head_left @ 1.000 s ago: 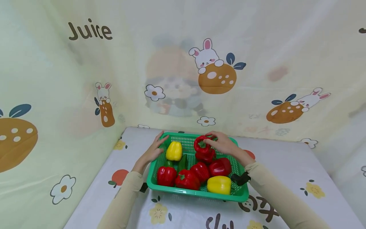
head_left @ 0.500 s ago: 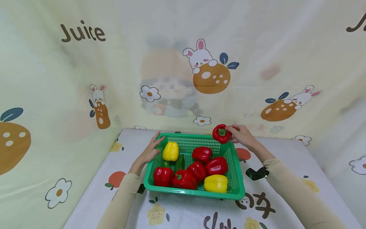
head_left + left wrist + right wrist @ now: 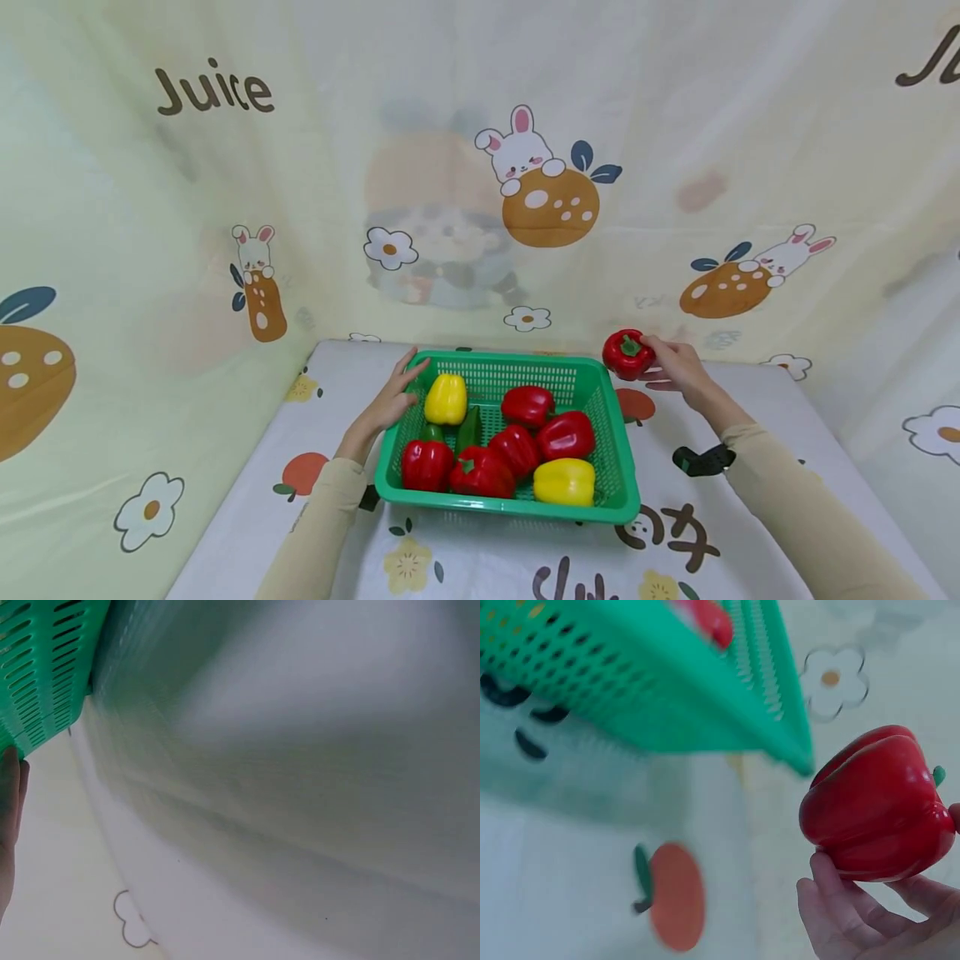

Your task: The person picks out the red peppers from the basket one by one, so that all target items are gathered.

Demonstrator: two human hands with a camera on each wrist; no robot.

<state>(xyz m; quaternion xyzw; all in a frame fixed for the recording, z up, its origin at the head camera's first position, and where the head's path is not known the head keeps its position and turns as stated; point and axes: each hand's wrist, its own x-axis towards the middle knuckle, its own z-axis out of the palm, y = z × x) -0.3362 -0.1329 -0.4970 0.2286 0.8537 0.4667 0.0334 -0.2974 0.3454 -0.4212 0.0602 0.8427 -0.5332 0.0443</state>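
A basket (image 3: pixel 510 505) sits on the surface (image 3: pixel 487 554) I watch from afar, a curtain (image 3: pixel 420 67) behind it, my left fingers (image 3: pixel 417 369) at its rear left corner. In my right fingers (image 3: pixel 659 343), a held pepper (image 3: pixel 627 357) is just outside the rear right corner. Inside, one pepper (image 3: pixel 446 400) stands rear left, a cucumber (image 3: pixel 468 429) to its front right; a left pepper (image 3: pixel 427 467), a middle pepper (image 3: pixel 482 473) and a right pepper (image 3: pixel 564 482) line the front, three other peppers (image 3: pixel 528 406) behind the latter two.

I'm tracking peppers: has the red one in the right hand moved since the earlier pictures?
Yes: in the head view, the red pepper in the right hand has moved rightward, away from the white flower print just above the basket.
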